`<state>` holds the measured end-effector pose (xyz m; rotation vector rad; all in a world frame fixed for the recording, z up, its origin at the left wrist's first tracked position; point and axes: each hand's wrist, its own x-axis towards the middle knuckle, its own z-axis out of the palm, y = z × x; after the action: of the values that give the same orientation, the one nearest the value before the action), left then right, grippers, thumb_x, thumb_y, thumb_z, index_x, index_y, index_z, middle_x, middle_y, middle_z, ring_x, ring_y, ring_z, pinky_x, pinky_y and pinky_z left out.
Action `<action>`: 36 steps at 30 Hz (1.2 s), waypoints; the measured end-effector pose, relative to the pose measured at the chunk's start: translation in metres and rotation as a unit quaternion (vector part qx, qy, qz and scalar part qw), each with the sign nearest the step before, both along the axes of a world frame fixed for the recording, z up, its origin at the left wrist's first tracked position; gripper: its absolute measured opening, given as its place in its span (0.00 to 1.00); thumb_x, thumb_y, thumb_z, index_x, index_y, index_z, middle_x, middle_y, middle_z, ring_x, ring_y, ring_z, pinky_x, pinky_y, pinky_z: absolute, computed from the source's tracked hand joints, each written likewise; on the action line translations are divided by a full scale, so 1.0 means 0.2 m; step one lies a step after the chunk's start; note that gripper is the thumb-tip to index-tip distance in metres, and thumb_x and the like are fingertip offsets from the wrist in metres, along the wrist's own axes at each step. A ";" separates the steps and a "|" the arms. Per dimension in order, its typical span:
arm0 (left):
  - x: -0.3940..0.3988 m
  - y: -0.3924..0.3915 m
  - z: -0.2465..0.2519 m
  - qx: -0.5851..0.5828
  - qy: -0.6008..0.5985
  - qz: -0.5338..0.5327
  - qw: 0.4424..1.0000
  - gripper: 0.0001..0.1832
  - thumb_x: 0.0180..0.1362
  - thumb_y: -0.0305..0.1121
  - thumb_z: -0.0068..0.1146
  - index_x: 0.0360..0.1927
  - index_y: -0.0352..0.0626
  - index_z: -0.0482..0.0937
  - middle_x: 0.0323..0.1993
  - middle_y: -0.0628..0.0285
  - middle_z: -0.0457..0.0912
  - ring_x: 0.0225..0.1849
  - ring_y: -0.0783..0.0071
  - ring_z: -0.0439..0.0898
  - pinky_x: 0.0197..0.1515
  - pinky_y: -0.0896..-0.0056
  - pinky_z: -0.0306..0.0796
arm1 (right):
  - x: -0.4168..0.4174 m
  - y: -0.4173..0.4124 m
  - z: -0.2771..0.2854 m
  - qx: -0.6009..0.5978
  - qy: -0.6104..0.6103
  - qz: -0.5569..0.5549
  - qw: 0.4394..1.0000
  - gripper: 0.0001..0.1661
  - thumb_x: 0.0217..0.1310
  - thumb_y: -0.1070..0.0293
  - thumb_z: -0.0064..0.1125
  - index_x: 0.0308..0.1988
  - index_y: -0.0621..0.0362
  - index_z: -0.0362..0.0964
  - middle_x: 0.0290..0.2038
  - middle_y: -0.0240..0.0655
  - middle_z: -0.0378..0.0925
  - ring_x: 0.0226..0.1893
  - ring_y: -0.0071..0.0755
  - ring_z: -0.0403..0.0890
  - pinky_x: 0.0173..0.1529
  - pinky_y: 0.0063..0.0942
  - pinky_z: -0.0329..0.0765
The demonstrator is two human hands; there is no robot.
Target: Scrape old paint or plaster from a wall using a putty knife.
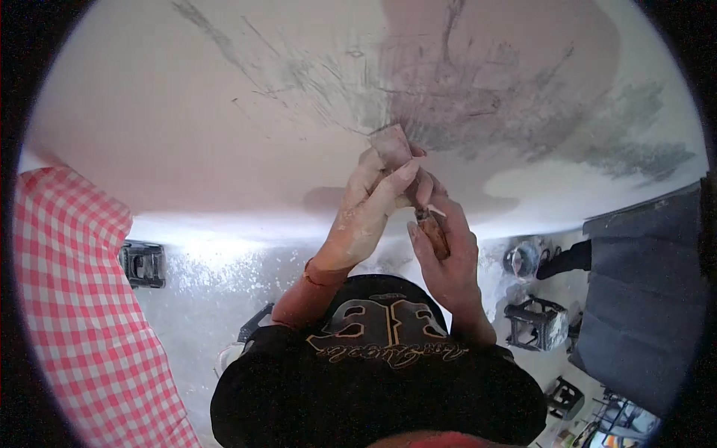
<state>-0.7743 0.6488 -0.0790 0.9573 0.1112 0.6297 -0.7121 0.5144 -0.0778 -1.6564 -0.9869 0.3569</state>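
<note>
My left hand (pixel 369 196) pinches a flat, dusty rectangular plate (pixel 392 147), its thumb on the near face and fingers behind. A wooden-handled tool (pixel 434 235) lies in the grip of my right hand (pixel 454 246). The handle runs in line with the plate, but fingers hide the stretch between, so I cannot tell whether they are one scraper. Both hands are close together, whitened with dust. Beyond them spreads a large, curved, pale surface (pixel 224 129) with dark grey smears and scratches. Whether the plate touches that surface is unclear.
A pink-and-white checked cloth (pixel 89 291) hangs at the left, near a black plastic stool (pixel 144 263). To the right are a dusty black crate-like stool (pixel 536 323), a clear round container (pixel 521 260) and a dark grey sheet (pixel 638 302). White specks cover the floor (pixel 196 330).
</note>
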 end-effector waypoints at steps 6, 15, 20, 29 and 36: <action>0.04 0.05 0.00 -0.011 -0.005 -0.026 1.000 0.15 0.74 0.39 0.44 0.50 0.37 0.74 0.44 0.54 0.83 0.49 0.67 0.83 0.53 0.62 0.77 | 0.08 0.02 0.07 0.021 -0.064 0.047 0.997 0.33 0.65 0.82 0.52 0.69 0.64 0.60 0.33 0.33 0.75 0.31 0.15 0.68 0.36 0.15 0.68; 0.04 0.08 -0.07 -0.106 -0.046 0.002 0.993 0.19 0.73 0.44 0.46 0.41 0.37 0.79 0.38 0.56 0.84 0.38 0.70 0.85 0.43 0.67 0.80 | 0.09 0.09 0.20 0.001 -0.197 0.063 0.978 0.28 0.66 0.81 0.54 0.65 0.61 0.67 0.37 0.43 0.82 0.33 0.21 0.77 0.38 0.21 0.74; 0.05 0.07 -0.09 -0.076 -0.008 0.017 0.997 0.19 0.72 0.45 0.50 0.39 0.37 0.80 0.34 0.58 0.84 0.32 0.71 0.85 0.37 0.68 0.81 | 0.04 0.06 0.23 -0.051 -0.213 0.023 0.975 0.28 0.66 0.79 0.55 0.65 0.60 0.67 0.39 0.49 0.83 0.34 0.23 0.79 0.37 0.21 0.75; 0.02 0.11 -0.04 -0.013 0.041 0.030 0.999 0.19 0.71 0.43 0.51 0.35 0.37 0.80 0.32 0.59 0.84 0.31 0.72 0.85 0.37 0.70 0.81 | 0.07 0.07 0.18 -0.060 -0.127 0.028 0.990 0.30 0.66 0.77 0.55 0.67 0.56 0.65 0.41 0.53 0.81 0.39 0.44 0.85 0.44 0.30 0.79; -0.02 0.13 -0.05 0.128 0.028 0.163 0.978 0.18 0.72 0.41 0.51 0.35 0.36 0.80 0.30 0.61 0.83 0.31 0.73 0.84 0.36 0.72 0.80 | 0.05 0.12 0.16 -0.008 -0.159 0.029 0.987 0.30 0.66 0.78 0.55 0.66 0.57 0.65 0.33 0.39 0.80 0.30 0.25 0.73 0.34 0.21 0.70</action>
<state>-0.7776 0.6742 -0.0887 1.2193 0.2444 0.9355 -0.7026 0.5383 -0.0454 -1.7358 -1.2735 0.1400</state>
